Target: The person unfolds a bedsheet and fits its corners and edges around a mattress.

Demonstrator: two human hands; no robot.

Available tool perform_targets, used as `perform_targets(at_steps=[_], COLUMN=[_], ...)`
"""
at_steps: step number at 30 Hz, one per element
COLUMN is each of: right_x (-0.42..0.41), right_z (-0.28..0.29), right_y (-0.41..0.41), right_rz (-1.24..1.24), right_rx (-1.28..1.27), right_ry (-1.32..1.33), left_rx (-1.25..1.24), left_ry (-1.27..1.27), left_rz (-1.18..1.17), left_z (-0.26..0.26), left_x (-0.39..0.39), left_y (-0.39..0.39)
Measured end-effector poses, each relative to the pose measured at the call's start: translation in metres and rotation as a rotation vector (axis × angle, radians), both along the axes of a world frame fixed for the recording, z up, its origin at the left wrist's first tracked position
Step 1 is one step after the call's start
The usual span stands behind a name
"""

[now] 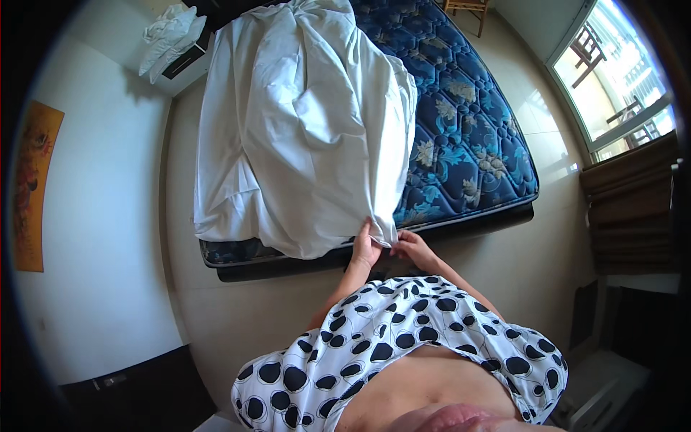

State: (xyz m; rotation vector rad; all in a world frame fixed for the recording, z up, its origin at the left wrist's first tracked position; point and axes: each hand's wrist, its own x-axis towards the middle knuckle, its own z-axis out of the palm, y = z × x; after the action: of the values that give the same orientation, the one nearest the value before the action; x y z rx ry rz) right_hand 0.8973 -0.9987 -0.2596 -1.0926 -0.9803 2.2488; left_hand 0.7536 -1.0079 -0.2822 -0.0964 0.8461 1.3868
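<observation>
A white sheet (313, 146) lies in loose folds over the left part of a dark blue quilted mattress (459, 124) with a floral pattern. Its lower edge hangs slightly over the foot of the mattress. At the near edge my left hand (366, 245) grips the sheet, the thumb on top of the cloth. Just to its right, my right hand (413, 249) pinches the gathered corner of the same sheet between thumb and fingers. The mattress's right part is uncovered and rests on a black bed base (486, 224).
White pillows or bedding (174, 38) lie on a small cabinet by the left wall. A wooden chair (468, 7) stands beyond the bed. Tiled floor (540, 237) surrounds the bed. At right are a brown curtain (629, 216) and a glass door (621, 81).
</observation>
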Motion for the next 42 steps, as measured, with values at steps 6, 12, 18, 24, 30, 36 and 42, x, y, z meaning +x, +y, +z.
perform_targets(at_steps=[6,12,18,24,30,36,42], right_x=[0.009,-0.062,0.070,0.245,0.319,0.284,0.191], right_z=[-0.004,-0.040,-0.086,0.059,-0.003,-0.106,-0.078], right_y=[0.064,0.155,0.285,0.210,0.050,-0.022,-0.005], right_rz=[-0.020,-0.365,-0.849,-1.034,-1.296,-1.168,-0.574], right_rx=[-0.451,-0.269,0.132,0.538,0.296,-0.513,-0.504], right_ry=[0.456,0.119,0.087,0.118,-0.181,0.033,0.113], left_rx=[0.342,-0.119,-0.217,-0.112,-0.340,-0.159,-0.284], left_ry=[1.156,0.344,0.495,0.222,0.150,-0.100,-0.365], left_rz=[-0.461,-0.557,-0.542,-0.391,-0.532,-0.024,-0.532], left_z=[0.023,0.072,0.078,0.034,-0.026,-0.054,-0.057], left_x=[0.026,0.027,0.035,0.046,0.041,0.024,0.108], left_y=[-0.069,-0.130,-0.102,-0.045,-0.044,-0.066,-0.054])
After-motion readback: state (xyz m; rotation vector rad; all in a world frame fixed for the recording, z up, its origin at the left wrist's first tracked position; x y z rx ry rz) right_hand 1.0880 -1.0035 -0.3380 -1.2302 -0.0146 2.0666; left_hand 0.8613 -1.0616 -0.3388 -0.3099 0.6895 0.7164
